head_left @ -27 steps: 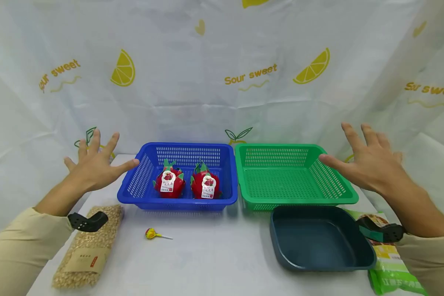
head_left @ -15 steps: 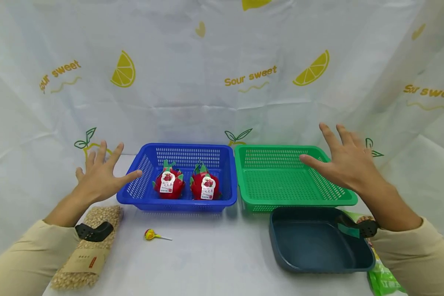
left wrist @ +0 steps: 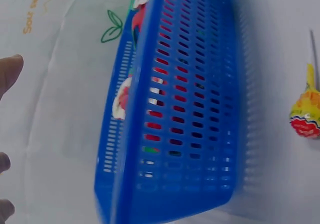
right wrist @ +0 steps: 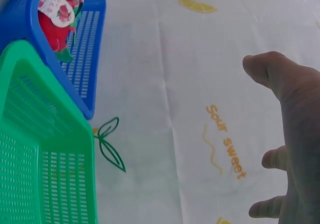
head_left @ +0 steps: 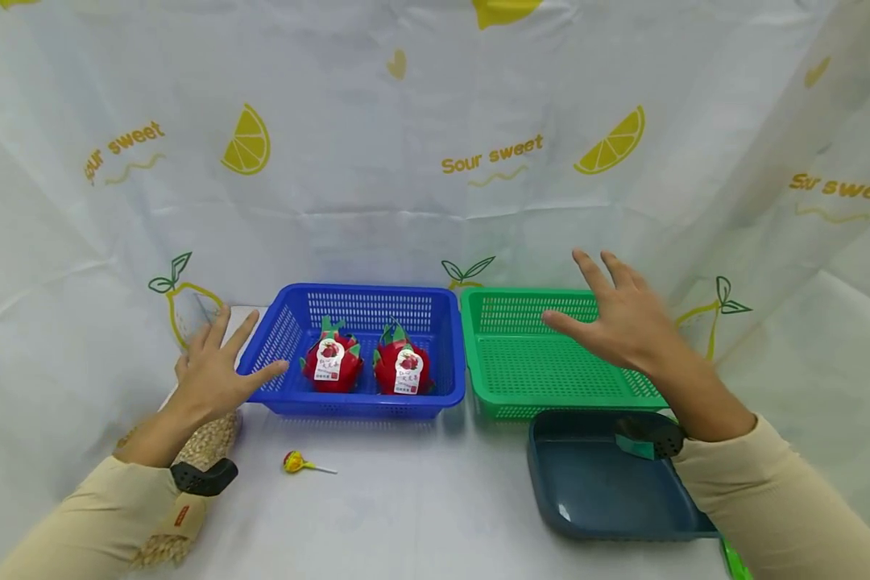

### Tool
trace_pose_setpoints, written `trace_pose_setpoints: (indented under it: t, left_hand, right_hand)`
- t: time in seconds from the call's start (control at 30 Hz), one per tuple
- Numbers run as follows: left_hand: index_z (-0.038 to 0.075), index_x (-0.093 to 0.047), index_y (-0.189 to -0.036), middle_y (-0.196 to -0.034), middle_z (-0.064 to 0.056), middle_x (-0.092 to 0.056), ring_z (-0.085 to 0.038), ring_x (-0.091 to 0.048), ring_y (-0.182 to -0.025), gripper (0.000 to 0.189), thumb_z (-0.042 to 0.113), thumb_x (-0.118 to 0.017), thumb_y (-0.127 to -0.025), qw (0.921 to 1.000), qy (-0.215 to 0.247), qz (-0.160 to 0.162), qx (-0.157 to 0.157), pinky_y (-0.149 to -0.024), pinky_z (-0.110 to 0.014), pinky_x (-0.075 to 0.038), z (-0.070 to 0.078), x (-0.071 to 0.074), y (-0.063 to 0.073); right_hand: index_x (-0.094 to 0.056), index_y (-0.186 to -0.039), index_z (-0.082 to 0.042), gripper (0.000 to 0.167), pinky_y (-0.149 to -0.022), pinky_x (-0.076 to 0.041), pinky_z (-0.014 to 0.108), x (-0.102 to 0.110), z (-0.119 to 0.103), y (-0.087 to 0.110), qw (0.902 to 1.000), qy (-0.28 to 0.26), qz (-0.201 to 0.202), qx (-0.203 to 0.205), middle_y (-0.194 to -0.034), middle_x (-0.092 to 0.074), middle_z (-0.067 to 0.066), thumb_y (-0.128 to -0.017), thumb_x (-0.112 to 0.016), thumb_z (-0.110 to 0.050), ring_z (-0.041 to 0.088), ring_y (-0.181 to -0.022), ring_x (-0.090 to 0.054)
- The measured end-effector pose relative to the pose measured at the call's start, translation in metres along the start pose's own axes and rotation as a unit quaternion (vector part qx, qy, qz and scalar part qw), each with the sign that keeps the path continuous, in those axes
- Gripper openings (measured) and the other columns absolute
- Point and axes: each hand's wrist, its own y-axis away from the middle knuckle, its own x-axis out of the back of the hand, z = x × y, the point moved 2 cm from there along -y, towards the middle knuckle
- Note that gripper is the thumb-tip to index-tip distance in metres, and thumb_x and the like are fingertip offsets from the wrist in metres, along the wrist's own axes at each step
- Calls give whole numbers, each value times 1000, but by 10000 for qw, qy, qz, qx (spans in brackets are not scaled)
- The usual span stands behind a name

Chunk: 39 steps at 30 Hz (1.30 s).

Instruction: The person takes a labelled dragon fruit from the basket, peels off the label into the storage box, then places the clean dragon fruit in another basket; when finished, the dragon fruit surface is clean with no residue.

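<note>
Fingers spread, my left hand (head_left: 213, 374) hovers by the left end of the blue basket (head_left: 355, 403), holding nothing. Two red dragon fruits with white labels, a left one (head_left: 341, 374) and a right one (head_left: 387, 370), sit inside that basket. Over the right part of the green basket (head_left: 551, 366) is my right hand (head_left: 627, 326), its fingers also spread and holding nothing. In the right wrist view the thumb and some fingertips of the right hand (right wrist: 305, 119) show against the cloth. On the table in front of the blue basket lies a yellow lollipop (head_left: 294, 461).
A dark blue-green tub (head_left: 609, 491) stands before the green basket, partly behind the right forearm. Under the left forearm lies a bag of pale grains (head_left: 213, 443). A bright green packet (head_left: 734, 556) peeks out at lower right. A lemon-print cloth (head_left: 377, 177) hangs behind.
My right hand has moved left, from beyond the green basket's right end to over it. The left hand has shifted right and lower in view. The baskets and fruits stay put.
</note>
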Motion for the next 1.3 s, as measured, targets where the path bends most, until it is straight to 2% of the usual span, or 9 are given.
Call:
trace_pose_setpoints:
  t: [0.3,0.47,0.67,1.0,1.3]
  left_hand:
    - [14,-25,-154,-158,-21,-1,-58,-5,-135,89,60,-59,-86,9990,424,-114,89,-91,-81,-8,-13,-24,2]
    - [12,-31,-152,-159,-20,-4,-57,-6,-135,84,58,-59,-87,9978,623,-180,146,-90,-81,-11,-19,-34,2]
    - [9,-36,-149,-158,-19,-9,-56,-9,-134,82,58,-59,-87,9968,771,-115,201,-89,-80,-13,-25,-42,4]
    - [6,-41,-146,-156,-21,-17,-54,-11,-134,81,59,-59,-87,9960,789,-279,325,-92,-78,-13,-29,-50,3]
    - [-1,-42,-143,-155,-22,-18,-52,-11,-135,87,60,-61,-85,9953,698,-396,534,-96,-76,-11,-34,-54,5]
  right_hand:
    - [-10,-157,-23,93,-95,-20,76,-19,-23,-17,9982,-551,-152,159,-157,-9,23,-87,-55,-64,52,-137,-14]
    - [-9,-157,-24,93,-95,-21,75,-30,-32,-26,9965,-742,-357,171,-158,-7,21,-87,-55,-64,52,-137,-13]
    - [-10,-157,-25,94,-96,-24,73,-51,-46,-40,9927,-1071,-534,146,-158,-9,19,-85,-57,-65,49,-138,-14]
    - [-9,-156,-29,98,-100,-24,69,-83,-66,-57,9771,-1830,-1041,318,-159,-8,14,-82,-62,-64,41,-140,-17]
    - [-13,-156,-17,99,-106,-22,62,-108,-86,-72,9624,-2350,-1217,611,-158,-17,7,-83,-65,-58,30,-143,-17]
